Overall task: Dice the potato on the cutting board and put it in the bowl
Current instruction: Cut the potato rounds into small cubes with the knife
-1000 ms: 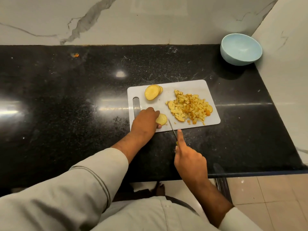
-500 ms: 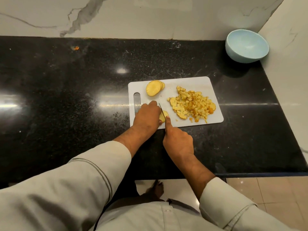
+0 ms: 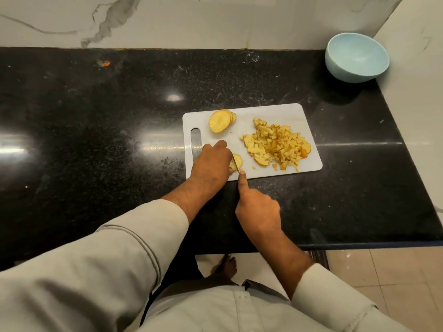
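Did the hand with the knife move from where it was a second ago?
Yes. The right hand slid left and forward along the cutting board's near edge, bringing the knife onto the potato slice beside the left hand.

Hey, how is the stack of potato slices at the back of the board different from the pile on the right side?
The stack of slices consists of whole round discs, overlapped and leaning; the diced pile is small irregular cubes, spread loosely. The stack is compact near the handle slot, while the pile covers much more of the cutting board. The pile shows more orange-brown bits. Both are yellow potato, lying untouched on the board.
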The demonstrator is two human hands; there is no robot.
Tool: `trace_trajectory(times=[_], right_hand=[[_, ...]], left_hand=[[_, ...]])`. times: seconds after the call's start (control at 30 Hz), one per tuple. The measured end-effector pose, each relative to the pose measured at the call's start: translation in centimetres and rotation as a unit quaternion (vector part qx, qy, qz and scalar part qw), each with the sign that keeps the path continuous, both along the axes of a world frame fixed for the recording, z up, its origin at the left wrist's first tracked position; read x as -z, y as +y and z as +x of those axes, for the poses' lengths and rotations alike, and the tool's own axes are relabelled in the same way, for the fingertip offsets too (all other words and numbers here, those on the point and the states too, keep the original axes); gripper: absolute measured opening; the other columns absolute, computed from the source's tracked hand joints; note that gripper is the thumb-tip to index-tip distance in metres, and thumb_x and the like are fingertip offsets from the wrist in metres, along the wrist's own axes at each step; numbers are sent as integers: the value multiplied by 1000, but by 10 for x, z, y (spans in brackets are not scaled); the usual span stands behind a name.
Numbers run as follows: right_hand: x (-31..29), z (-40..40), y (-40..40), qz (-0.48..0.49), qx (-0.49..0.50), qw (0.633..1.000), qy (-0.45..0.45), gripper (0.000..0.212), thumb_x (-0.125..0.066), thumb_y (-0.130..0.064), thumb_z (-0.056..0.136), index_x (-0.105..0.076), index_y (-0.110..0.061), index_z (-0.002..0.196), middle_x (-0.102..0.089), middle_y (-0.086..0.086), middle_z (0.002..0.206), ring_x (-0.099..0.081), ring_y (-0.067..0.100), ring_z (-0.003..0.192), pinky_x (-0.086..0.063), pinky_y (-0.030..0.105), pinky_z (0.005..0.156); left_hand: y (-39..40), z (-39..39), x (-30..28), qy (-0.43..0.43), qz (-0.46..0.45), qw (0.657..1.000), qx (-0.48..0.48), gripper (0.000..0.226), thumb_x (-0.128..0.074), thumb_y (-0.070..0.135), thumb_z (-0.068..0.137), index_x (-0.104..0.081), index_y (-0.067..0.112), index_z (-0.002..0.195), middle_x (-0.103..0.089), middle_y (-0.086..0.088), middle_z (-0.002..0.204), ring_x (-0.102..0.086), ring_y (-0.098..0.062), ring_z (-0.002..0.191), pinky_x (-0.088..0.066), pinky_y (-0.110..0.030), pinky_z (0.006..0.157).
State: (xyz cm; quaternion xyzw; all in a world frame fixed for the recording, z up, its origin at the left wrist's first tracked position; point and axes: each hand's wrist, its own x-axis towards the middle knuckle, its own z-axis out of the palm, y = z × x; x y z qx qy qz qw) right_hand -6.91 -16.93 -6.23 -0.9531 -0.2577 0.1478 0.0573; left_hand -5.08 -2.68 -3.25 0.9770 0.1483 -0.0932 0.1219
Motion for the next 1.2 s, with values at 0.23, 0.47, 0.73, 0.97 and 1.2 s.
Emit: trace_trajectory(times=[0.23, 0.47, 0.73, 0.97, 1.2], right_hand=[[-1, -34, -42, 2, -5, 1000, -12, 67, -37, -22, 98, 2, -26, 153, -61, -1, 91, -62, 19, 71, -39, 31, 55], [-7, -15, -10, 20, 11, 999, -40, 66, -39, -22, 97, -6, -26, 154, -57, 1, 84, -62, 23, 71, -38, 31, 55], [2, 1, 22, 2, 30, 999, -15, 71, -38, -15, 92, -4, -26, 153, -53, 3, 80, -61, 26, 71, -34, 33, 55], [4, 12, 32, -17, 36, 999, 1, 73, -39, -16, 91, -3, -27, 153, -41, 0, 72, -43, 21, 60, -30, 33, 54], [2, 7, 20, -28, 0, 1000, 14, 73, -39, -16, 92, 1, -24, 153, -51, 3, 82, -61, 27, 76, -35, 35, 57]], left_hand=[[1, -2, 1, -35, -67, 996, -57, 26, -67, 22, 88, -62, 2, 103, -57, -12, 105, -53, -31, 101, -42, -36, 76], [7, -3, -1, -25, -104, 990, -88, 36, -74, 19, 82, -66, 4, 114, -57, -11, 112, -57, -30, 105, -43, -31, 82], [9, 2, -9, 1, -68, 997, -41, 23, -73, 19, 83, -65, 4, 99, -53, -12, 104, -59, -31, 96, -45, -34, 75], [6, 1, -7, -12, -60, 998, -33, 17, -62, 10, 88, -61, 0, 103, -54, -14, 107, -55, -31, 100, -47, -37, 79], [7, -2, 0, -30, -79, 995, -49, 24, -68, 19, 88, -62, 2, 103, -52, -12, 106, -55, -31, 99, -51, -41, 82]])
